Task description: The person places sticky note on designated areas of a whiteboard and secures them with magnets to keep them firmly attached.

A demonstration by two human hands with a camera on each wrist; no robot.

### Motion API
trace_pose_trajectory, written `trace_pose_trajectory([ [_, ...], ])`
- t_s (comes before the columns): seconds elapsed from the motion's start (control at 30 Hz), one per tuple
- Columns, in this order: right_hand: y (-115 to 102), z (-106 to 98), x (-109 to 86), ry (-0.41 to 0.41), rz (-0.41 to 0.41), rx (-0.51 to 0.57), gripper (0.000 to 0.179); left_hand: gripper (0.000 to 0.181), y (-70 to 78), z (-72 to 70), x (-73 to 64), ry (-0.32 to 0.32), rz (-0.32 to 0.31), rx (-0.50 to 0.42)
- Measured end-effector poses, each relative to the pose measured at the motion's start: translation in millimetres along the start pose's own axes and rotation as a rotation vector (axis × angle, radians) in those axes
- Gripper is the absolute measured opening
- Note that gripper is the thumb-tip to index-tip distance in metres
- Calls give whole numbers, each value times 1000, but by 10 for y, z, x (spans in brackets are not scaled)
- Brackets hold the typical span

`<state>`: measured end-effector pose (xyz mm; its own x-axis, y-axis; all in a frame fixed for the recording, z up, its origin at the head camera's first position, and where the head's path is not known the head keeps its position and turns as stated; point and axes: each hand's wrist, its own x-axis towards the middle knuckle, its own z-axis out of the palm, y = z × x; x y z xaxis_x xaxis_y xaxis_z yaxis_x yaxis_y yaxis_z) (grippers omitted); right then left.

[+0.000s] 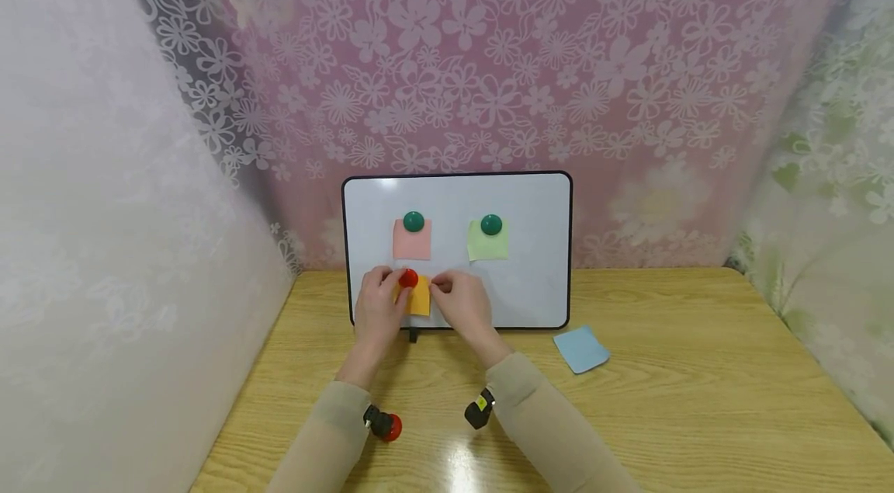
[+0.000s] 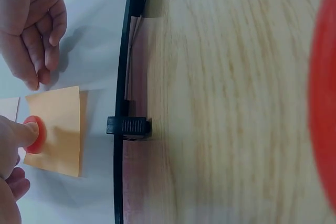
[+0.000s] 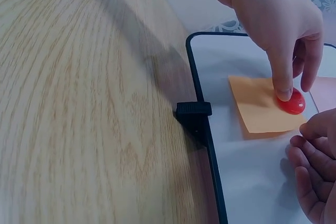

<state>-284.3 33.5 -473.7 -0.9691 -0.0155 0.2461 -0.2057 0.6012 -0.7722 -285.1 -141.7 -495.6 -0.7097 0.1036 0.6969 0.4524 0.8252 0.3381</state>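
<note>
On the whiteboard (image 1: 531,283), an orange sticky note (image 3: 257,106) lies in the lower left part with a round red magnet (image 3: 294,102) at its upper edge. My left hand (image 1: 379,307) holds the magnet against the note, thumb on its face and fingers beyond it. Beside the note's upper right corner is my right hand (image 1: 462,303), its fingertips close together and loosely bent. In the left wrist view a small gap shows between those fingertips and the note. Above, a pink note (image 1: 412,246) and a green note (image 1: 489,247) hang under green magnets (image 1: 492,224).
A blue sticky note (image 1: 581,349) lies on the wooden table (image 1: 670,400), right of the board. Another red magnet (image 1: 393,428) shows near the left wrist camera. A black clip foot (image 2: 128,125) grips the board's lower edge. Patterned curtains (image 1: 489,74) stand behind.
</note>
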Motion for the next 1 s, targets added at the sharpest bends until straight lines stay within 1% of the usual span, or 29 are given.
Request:
trace_pose_trajectory([
  [0.3, 62, -11, -50, 14, 0, -12, 16, 31, -28, 4, -36, 11, -14, -21],
  [0.53, 94, -22, -65, 16, 1, -13, 16, 30, 0, -23, -35, 19, -13, -36],
  [0.7, 120, -28, -78, 14, -11, -14, 15, 29, 9, -36, -48, 9, -20, -52],
  [0.87, 136, -58, -115, 1, -46, -11, 14, 26, 10, -63, -71, 0, -28, -76],
  [1.0, 139, -95, -157, -10, -53, -9, 14, 25, 4, -91, -103, -16, -55, -94],
])
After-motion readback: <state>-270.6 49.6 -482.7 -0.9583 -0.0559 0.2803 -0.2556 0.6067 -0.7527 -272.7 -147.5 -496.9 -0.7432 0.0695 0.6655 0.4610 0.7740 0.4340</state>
